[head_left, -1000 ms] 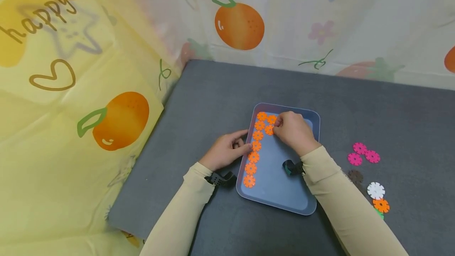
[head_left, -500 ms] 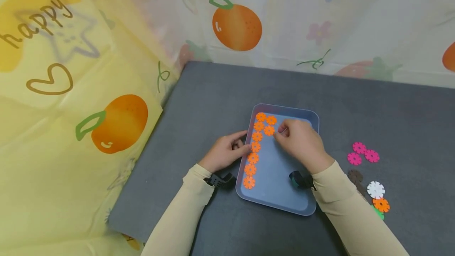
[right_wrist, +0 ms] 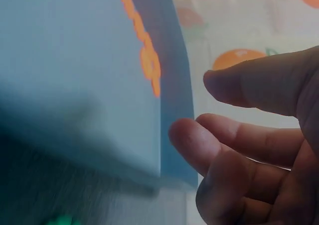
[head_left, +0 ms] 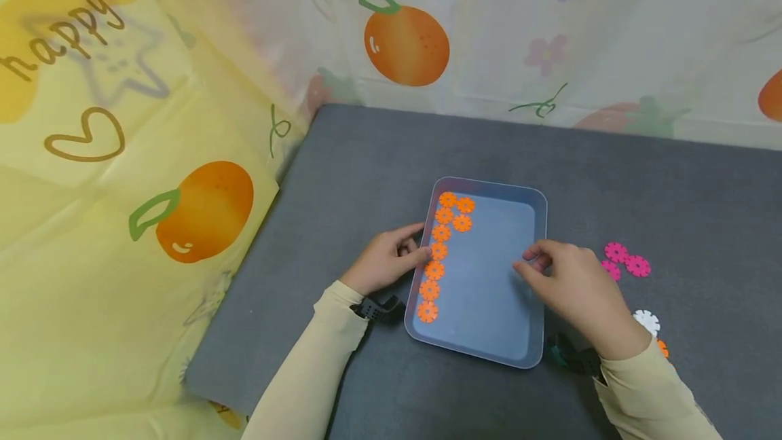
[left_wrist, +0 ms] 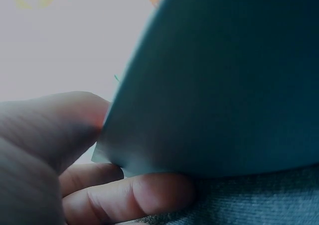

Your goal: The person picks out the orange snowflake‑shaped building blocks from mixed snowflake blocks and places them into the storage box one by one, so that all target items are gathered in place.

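Observation:
A shallow blue-grey tray (head_left: 489, 290) lies on the table. My left hand (head_left: 385, 262) holds its left wall, thumb over the rim and the other fingers outside; the left wrist view shows the thumb (left_wrist: 75, 118) against the tray wall (left_wrist: 199, 95). Flat orange notched discs (head_left: 434, 270) form a column along the tray's left side, with two more beside the far end (head_left: 462, 223). My right hand (head_left: 580, 290) hovers over the tray's right edge, holding nothing; thumb and forefinger stand apart in the right wrist view (right_wrist: 244, 130).
On the table right of the tray lie pink discs (head_left: 638, 266), a white disc (head_left: 647, 322) and an orange disc (head_left: 662, 348), partly hidden by my right arm. The grey tabletop (head_left: 366, 161) meets a fruit-printed cloth (head_left: 489, 39) behind and at the left.
My right hand has left the orange disc at the second column and moved right and nearer, to the tray's right edge. The left hand stays on the tray.

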{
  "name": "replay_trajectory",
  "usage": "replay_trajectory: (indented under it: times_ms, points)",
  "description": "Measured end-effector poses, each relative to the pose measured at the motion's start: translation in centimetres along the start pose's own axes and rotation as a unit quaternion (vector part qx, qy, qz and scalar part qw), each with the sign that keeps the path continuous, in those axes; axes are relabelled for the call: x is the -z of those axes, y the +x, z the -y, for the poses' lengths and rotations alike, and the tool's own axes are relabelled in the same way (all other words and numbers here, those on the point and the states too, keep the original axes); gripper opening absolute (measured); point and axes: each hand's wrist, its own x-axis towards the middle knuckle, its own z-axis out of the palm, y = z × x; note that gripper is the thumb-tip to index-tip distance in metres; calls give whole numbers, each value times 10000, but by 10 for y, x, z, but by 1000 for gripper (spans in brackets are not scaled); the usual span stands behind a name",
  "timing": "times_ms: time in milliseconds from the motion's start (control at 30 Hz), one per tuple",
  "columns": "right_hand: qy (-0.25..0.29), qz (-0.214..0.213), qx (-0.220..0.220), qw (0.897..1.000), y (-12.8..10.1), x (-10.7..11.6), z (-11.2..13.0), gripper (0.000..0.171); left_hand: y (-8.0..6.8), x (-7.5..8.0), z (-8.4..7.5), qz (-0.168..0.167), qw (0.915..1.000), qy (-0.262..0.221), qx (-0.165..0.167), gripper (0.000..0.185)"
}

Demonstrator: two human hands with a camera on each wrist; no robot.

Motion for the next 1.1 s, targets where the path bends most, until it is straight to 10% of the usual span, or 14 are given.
replay_trajectory:
  times_ms: [767, 1100]
  points:
    - [-564, -125, -1880, 9805, -87, 26, -114, 66, 2, -2, 0, -37, 10000, 49, 48, 56]
    - [-644, 184, -1826, 9809, -98, 25, -139, 76, 2, -2, 0, -92, 9999, -100, 89, 58]
